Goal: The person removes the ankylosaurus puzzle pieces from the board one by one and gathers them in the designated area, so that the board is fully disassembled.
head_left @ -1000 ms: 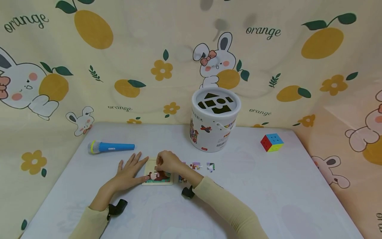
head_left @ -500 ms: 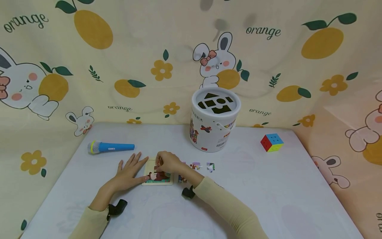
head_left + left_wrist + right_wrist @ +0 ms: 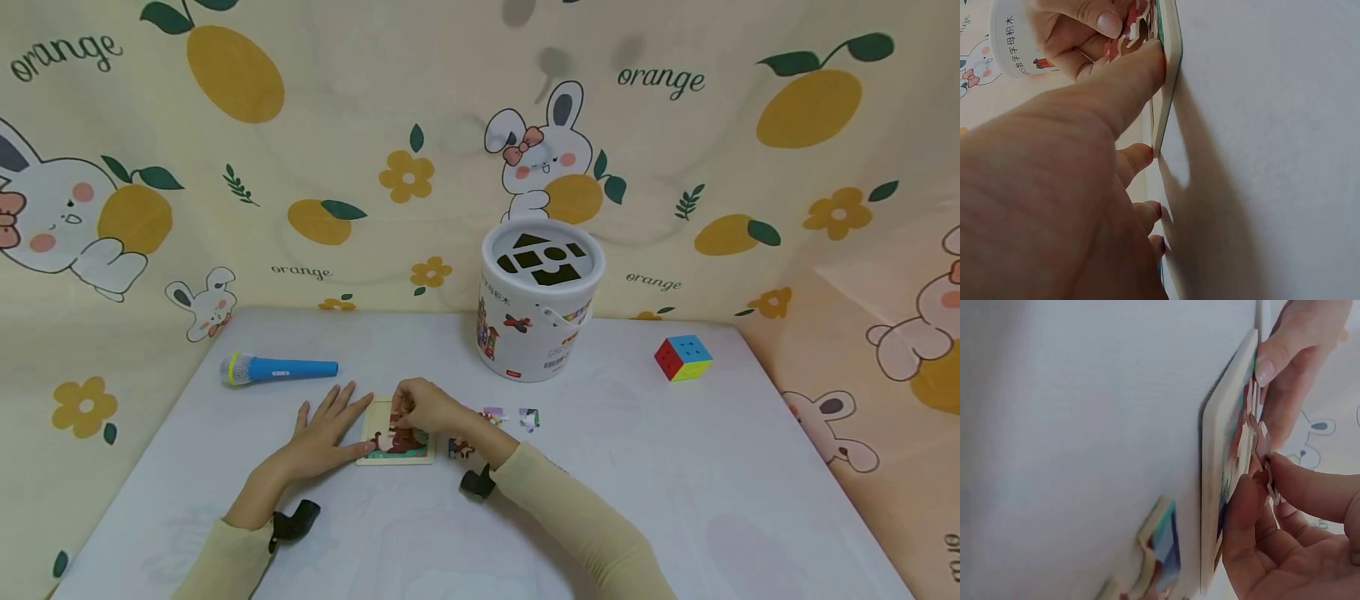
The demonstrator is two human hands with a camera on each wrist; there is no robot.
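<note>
A jigsaw board [image 3: 378, 458] with a pale wooden rim lies flat on the table, part of its picture filled in at the near side. The left hand [image 3: 318, 446] is spread at the board's left, its thumb on the left edge of the picture. Over the board, the right hand [image 3: 429, 407] pinches a small puzzle piece [image 3: 1261, 445] between thumb and finger. In the right wrist view that piece stands tilted against the board's face; whether it is seated in a gap I cannot tell. Part of the board is hidden under the right hand.
Loose puzzle pieces [image 3: 529, 419] lie right of the board, some partly behind the right forearm. A blue toy microphone [image 3: 288, 369] lies at the back left. Behind stands a white bucket [image 3: 525, 333] with a shape-cutout lid. A puzzle cube [image 3: 684, 358] sits at the right.
The right hand and forearm have shifted slightly to the right, the pinched puzzle piece with them. The left hand has stayed in place.
</note>
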